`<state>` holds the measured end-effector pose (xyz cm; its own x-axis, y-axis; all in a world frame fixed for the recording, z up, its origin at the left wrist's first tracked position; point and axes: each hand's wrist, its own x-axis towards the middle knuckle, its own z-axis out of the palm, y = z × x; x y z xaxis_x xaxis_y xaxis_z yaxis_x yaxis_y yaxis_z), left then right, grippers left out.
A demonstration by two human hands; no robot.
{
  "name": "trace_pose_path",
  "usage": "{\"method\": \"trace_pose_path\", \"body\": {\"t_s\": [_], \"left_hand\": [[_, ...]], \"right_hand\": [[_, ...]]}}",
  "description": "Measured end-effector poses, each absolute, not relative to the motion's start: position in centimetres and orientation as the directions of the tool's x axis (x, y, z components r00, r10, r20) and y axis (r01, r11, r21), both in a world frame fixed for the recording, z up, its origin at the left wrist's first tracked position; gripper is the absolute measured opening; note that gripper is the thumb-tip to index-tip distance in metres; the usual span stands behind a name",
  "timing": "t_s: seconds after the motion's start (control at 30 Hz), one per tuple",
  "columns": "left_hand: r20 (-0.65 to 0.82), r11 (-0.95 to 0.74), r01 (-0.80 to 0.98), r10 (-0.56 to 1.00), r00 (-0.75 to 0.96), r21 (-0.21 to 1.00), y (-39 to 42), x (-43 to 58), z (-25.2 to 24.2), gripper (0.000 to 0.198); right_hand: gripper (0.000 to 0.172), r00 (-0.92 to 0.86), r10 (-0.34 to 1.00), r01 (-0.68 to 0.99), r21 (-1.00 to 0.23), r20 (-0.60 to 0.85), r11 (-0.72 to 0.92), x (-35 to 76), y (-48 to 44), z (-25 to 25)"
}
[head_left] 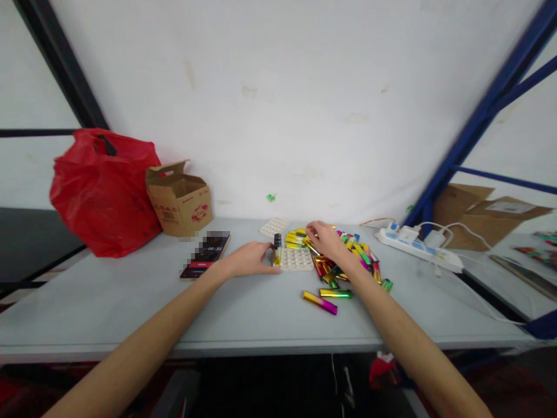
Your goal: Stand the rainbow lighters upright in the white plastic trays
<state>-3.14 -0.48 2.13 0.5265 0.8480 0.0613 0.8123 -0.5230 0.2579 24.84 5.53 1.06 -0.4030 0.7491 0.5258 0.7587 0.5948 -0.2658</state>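
A white tray with a grid of holes (297, 260) lies on the table, with dark-topped, gold-bodied lighters (277, 249) upright along its left side. My left hand (250, 259) is at that side, thumb and fingers apart around the tray's left corner, the fingertips close to the upright lighters. Over the tray's back right corner, my right hand (326, 239) reaches down into a heap of shiny multicoloured lighters (333, 271). Its fingers are bent together on a yellow lighter, partly hidden. A yellow-and-magenta lighter (319, 302) and a yellow-and-green lighter (336, 294) lie in front of the heap.
A second white tray (274, 227) lies behind. To the left are a phone (206, 254), an open cardboard box (180, 200) and a red plastic bag (104, 191). A power strip (420, 249) with plugs and trailing cables is at the right, near a blue metal post (478, 110).
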Motion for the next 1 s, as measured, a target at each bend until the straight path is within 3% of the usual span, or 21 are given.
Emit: {"method": "trace_pose_path", "body": {"t_s": [0.27, 0.47, 0.67, 0.87, 1.0], "left_hand": [[0.059, -0.524, 0.811, 0.847, 0.529, 0.259, -1.0, -2.9, 2.9, 0.064], [0.058, -0.521, 0.811, 0.848, 0.526, 0.265, -0.9, -3.0, 2.7, 0.064], [0.062, -0.517, 0.815, 0.852, 0.520, 0.262, -0.5, -3.1, 2.3, 0.067], [0.047, -0.523, 0.810, 0.846, 0.531, 0.264, -0.8, -3.0, 2.7, 0.068], [0.049, -0.517, 0.815, 0.851, 0.524, 0.263, -0.8, -3.0, 2.6, 0.069]], "right_hand": [[0.023, -0.539, 0.763, 0.766, -0.169, 0.358, 0.620, 25.8, 6.8, 0.2], [0.028, -0.486, 0.794, 0.794, -0.196, 0.365, 0.575, 26.0, 7.3, -0.1], [0.017, -0.512, 0.778, 0.769, -0.209, 0.364, 0.604, 26.2, 7.1, 0.1], [0.019, -0.383, 0.805, 0.736, -0.378, 0.453, 0.562, 26.0, 6.3, 1.0], [0.023, -0.185, 0.843, 0.568, -0.645, 0.505, 0.511, 25.9, 6.4, 1.3]]}}
